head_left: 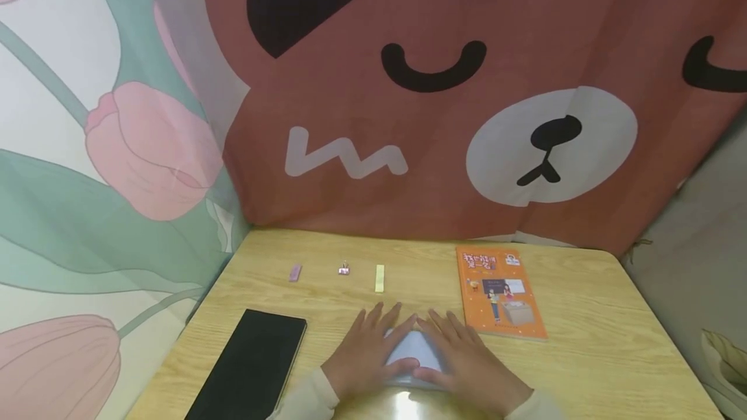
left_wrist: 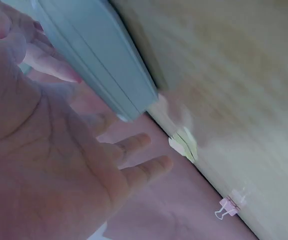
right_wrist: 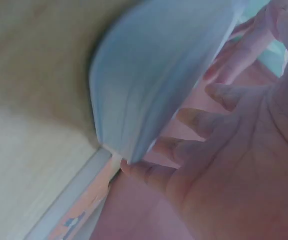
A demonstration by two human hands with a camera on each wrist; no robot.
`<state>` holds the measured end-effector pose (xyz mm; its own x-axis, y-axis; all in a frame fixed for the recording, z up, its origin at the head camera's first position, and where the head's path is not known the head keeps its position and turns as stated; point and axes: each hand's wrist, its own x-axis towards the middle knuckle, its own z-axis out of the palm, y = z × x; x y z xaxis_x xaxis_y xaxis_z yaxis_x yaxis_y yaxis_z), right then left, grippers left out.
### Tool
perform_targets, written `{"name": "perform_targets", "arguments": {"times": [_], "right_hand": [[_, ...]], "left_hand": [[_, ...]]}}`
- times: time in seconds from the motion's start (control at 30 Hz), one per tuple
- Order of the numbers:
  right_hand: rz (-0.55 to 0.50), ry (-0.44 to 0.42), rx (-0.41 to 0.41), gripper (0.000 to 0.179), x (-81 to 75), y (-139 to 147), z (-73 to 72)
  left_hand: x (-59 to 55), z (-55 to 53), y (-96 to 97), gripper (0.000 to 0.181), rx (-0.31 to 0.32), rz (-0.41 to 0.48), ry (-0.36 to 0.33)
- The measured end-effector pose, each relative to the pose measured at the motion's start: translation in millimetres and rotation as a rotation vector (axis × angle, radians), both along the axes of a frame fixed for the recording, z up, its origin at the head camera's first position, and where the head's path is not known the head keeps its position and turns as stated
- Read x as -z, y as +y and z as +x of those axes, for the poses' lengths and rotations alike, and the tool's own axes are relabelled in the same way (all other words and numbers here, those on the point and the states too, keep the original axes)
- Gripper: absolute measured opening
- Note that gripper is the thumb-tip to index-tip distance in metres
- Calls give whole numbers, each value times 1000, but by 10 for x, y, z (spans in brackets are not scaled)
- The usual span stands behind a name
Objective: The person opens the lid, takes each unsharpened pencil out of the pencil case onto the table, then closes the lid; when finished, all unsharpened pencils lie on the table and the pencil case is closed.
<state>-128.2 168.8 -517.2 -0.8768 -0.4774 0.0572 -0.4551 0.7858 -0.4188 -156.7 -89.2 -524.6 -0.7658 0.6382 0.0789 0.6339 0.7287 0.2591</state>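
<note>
A pale blue-grey case (head_left: 414, 350) with rounded corners lies on the table close to the person. A seam runs along the side of this case (left_wrist: 98, 60) in the left wrist view. My left hand (head_left: 367, 350) rests over its left side and my right hand (head_left: 467, 358) over its right side. The fingers of both point forward, mostly straight and spread, fingertips near each other at the far end; the thumbs come together over the near part. In the right wrist view, the fingers of my right hand (right_wrist: 234, 155) lie along the case (right_wrist: 144, 75).
A black notebook (head_left: 251, 361) lies to the left and an orange book (head_left: 502, 293) to the right. Farther back sit a small purple piece (head_left: 295, 273), a pink binder clip (head_left: 343, 269) and a yellow strip (head_left: 380, 279). A bear-printed curtain (head_left: 432, 148) hangs behind the table.
</note>
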Motion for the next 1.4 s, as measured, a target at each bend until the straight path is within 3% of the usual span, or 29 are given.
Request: {"name": "perform_targets", "arguments": {"times": [0.17, 0.33, 0.5, 0.63, 0.8, 1.03, 1.4], "right_hand": [[51, 24, -22, 105, 1, -2, 108], [64, 42, -36, 105, 36, 13, 109], [88, 34, -46, 99, 74, 30, 76], [87, 39, -68, 99, 64, 45, 44], [79, 85, -90, 97, 76, 68, 14], [64, 123, -100, 94, 110, 84, 13], [44, 113, -113, 92, 88, 87, 5]], "left_hand": [[23, 104, 20, 81, 24, -23, -16], [29, 105, 23, 88, 25, -53, -19], [-28, 59, -39, 99, 93, -114, -2], [-101, 17, -71, 100, 145, -141, 49], [-173, -16, -71, 94, 152, -107, 113], [-184, -78, -60, 86, 188, -63, 154], [-230, -202, -15, 83, 253, -95, 125]]}}
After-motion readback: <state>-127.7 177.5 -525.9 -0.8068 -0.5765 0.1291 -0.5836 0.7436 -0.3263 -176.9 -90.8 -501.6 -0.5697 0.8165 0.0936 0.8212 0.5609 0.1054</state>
